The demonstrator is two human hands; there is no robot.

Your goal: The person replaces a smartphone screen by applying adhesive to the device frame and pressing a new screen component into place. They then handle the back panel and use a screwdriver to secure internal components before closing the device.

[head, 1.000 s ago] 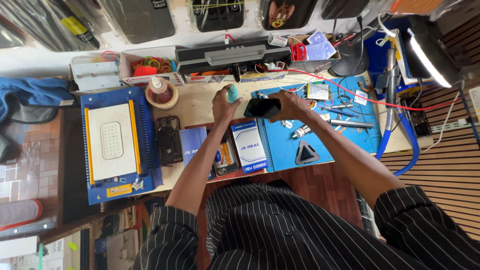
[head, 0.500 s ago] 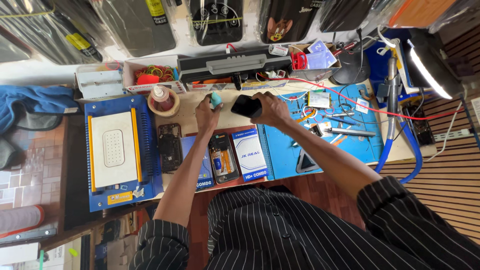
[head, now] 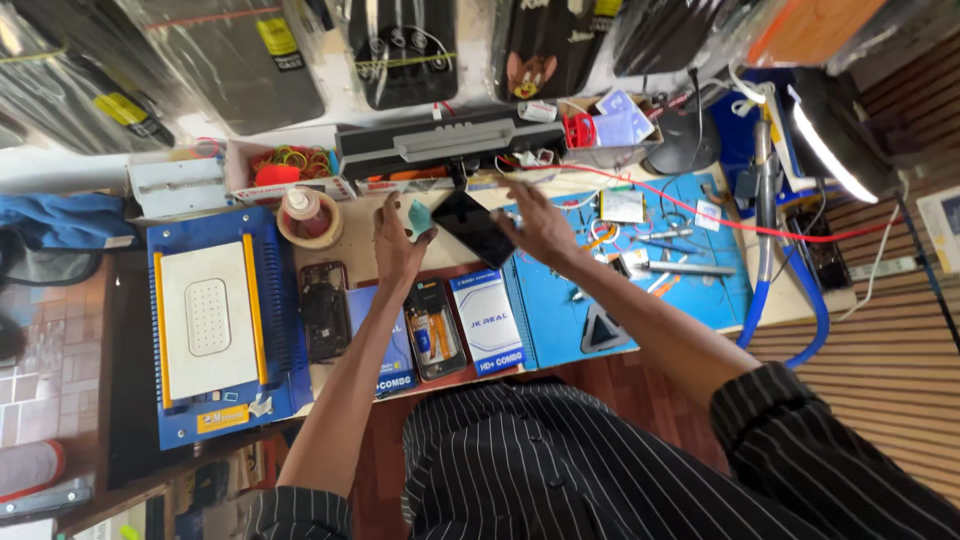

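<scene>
The flat black glossy phone screen panel [head: 475, 227] is rectangular, unlit, tilted, held above the workbench between both hands. The right hand [head: 540, 225] grips its right edge, fingers curled. The left hand [head: 397, 243] pinches a small teal cloth pad [head: 420, 217] beside the panel's left edge.

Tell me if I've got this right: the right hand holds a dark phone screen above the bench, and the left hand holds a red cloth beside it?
Not quite. The cloth in the left hand is teal, not red, as the head view shows. The rest stands: the right hand holds the dark phone screen above the bench, with the cloth beside it.
</scene>
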